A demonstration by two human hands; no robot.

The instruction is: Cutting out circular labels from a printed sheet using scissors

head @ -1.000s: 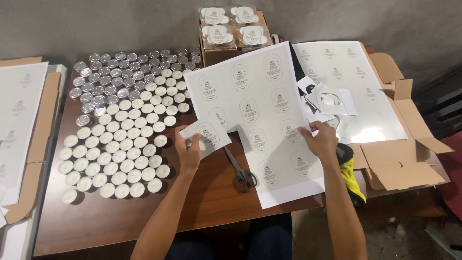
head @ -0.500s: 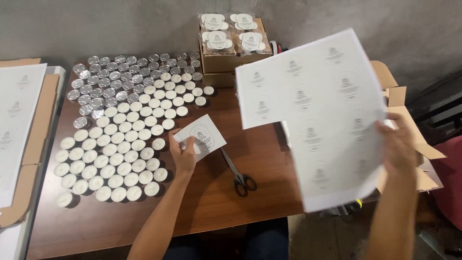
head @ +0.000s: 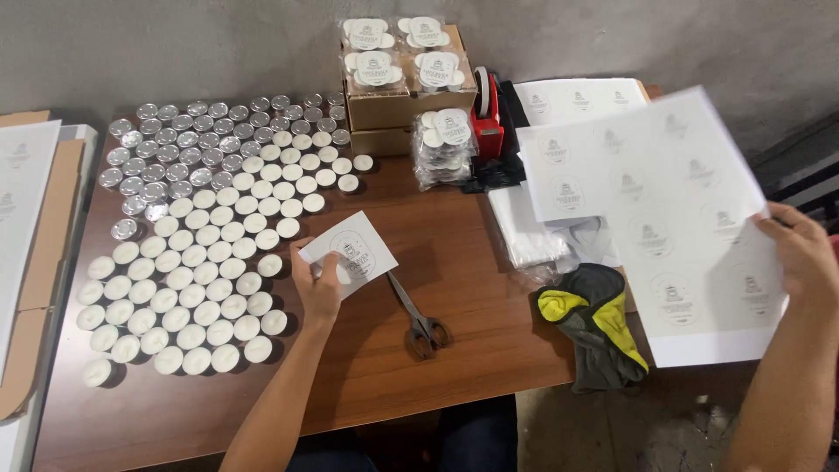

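Lying at the far left, flattened cardboard point(head: 44, 262) and a white printed sheet point(head: 22, 175) overlap the edge of the brown wooden table point(head: 489, 288). Beside them, rows of tealight candles point(head: 188, 288) stand wax-up in a dense block, with a second block of silver-cupped tealights point(head: 175, 149) farther back toward the wall. Just right of the white candles, the left hand point(head: 319, 288) is closed on a small cut label slip point(head: 350, 249), thumb and fingers pinching its lower left corner; the slip is tilted and appears to be held just above the tabletop. A pair of scissors point(head: 419, 315) lies on the wood just right of that hand, blades pointing toward the slip. Behind, against the wall, stacked cardboard boxes point(head: 384, 114) carry wrapped packs of labelled candles point(head: 406, 52), and a further wrapped pack point(head: 446, 144) leans beside a red tape dispenser point(head: 488, 118). Clear plastic bags point(head: 529, 232) and another label sheet point(head: 577, 100) lie to the right on the table. A grey and yellow cloth point(head: 599, 323) hangs over the table's right edge. Farthest right, the right hand point(head: 800, 253) grips a large sheet of round printed labels point(head: 673, 218) by its right margin, fingers curled around the edge, holding it raised and slanted above the table's right end.
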